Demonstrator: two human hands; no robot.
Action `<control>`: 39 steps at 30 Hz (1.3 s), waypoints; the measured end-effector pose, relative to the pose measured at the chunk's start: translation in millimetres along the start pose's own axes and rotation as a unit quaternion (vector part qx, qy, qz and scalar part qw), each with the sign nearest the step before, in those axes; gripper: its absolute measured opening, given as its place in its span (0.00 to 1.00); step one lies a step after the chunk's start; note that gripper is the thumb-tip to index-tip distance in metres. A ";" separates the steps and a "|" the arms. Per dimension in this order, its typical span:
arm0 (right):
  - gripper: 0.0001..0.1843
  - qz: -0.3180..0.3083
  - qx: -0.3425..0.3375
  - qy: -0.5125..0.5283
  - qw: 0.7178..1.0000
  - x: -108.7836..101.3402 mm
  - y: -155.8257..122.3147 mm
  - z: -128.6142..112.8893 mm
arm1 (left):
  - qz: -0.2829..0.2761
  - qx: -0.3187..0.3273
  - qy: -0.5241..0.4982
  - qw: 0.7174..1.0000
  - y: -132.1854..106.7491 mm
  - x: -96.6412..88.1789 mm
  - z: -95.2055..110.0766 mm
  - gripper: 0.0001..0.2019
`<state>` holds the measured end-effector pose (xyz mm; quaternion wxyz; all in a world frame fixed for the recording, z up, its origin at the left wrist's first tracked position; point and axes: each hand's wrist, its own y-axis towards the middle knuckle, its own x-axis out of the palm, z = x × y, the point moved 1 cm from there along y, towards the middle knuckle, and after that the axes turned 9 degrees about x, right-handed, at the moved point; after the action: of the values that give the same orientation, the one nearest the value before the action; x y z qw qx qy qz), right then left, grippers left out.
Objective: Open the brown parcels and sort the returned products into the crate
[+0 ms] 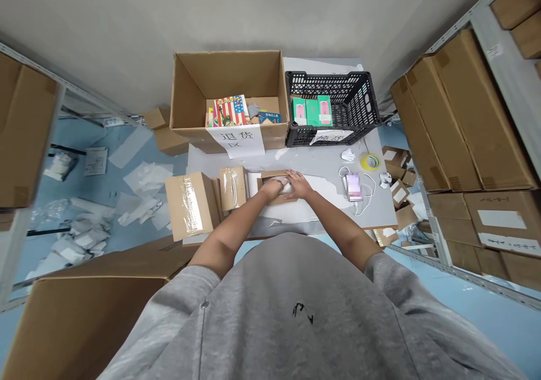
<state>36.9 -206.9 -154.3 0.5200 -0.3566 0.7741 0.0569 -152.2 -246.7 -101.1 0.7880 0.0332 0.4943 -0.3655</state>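
A small open cardboard box (275, 173) lies on the table in front of me, with whitish wrapping (287, 188) showing inside it. My left hand (271, 189) reaches into this box, its fingers curled closed against the wrapping; what they hold is hidden. Over the box's right end is my right hand (300, 185), thumb and fingers gripping opposite sides. Just to the left stands a taped carton (233, 188), and beyond it a larger taped carton (190, 206).
At the table's back are a large open carton (230, 137) holding books and a black crate (355, 137) with green boxes. A phone (354, 187) with white cable and yellow tape roll (371, 162) lie right. Shelves of cartons (486, 115) flank both sides.
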 end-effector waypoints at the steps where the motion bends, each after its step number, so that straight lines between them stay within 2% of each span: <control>1: 0.58 0.002 0.003 0.001 1.000 -1.6 -0.2 -0.4 | 0.005 0.002 0.004 1.000 -6.2 -0.7 -1.5 0.14; 5: 0.59 0.012 0.009 0.005 1.000 -9.2 -2.7 -4.1 | 0.048 -0.024 0.017 0.998 -34.7 1.3 -7.4 0.14; 9: 0.55 0.022 0.014 0.009 1.000 -17.4 -7.7 -9.5 | 0.157 -0.064 -0.015 0.985 -53.2 9.4 -9.2 0.18; 16: 0.46 0.031 0.009 0.012 0.999 -32.4 -10.5 -17.9 | 0.314 -0.098 -0.088 0.940 -58.7 16.2 -5.8 0.22; 20: 0.40 0.013 0.013 -0.002 1.000 -38.3 -13.6 -20.8 | 0.386 -0.099 -0.116 0.910 -61.2 7.2 1.7 0.21; 23: 0.38 0.045 0.024 0.022 0.998 -45.3 -17.7 -26.3 | 0.435 -0.120 -0.126 0.884 -64.3 -4.1 9.6 0.20; 27: 0.37 0.124 0.018 0.091 0.988 -61.0 -20.5 -48.1 | 0.473 -0.123 -0.125 0.863 -64.7 -23.6 21.2 0.20; 30: 0.32 0.132 -0.018 0.129 0.983 -71.5 -18.1 -74.2 | 0.487 -0.140 -0.125 0.853 -60.7 -39.2 30.3 0.20; 34: 0.39 0.137 -0.021 0.207 0.969 -75.9 -10.7 -100.7 | 0.500 -0.176 -0.176 0.829 -55.3 -57.0 41.3 0.25; 37: 0.32 0.159 0.014 0.302 0.940 -74.3 -3.9 -105.8 | 0.483 -0.123 -0.216 0.839 -54.1 -66.4 45.8 0.30; 39: 0.27 0.178 0.051 0.386 0.904 -73.6 0.6 -104.2 | 0.478 -0.095 -0.206 0.849 -55.2 -70.0 45.4 0.29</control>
<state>-28.0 -218.0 -45.1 0.1788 -0.1798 0.9667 -0.0327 -168.7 -267.8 -4.6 0.9482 0.1145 0.2763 0.1068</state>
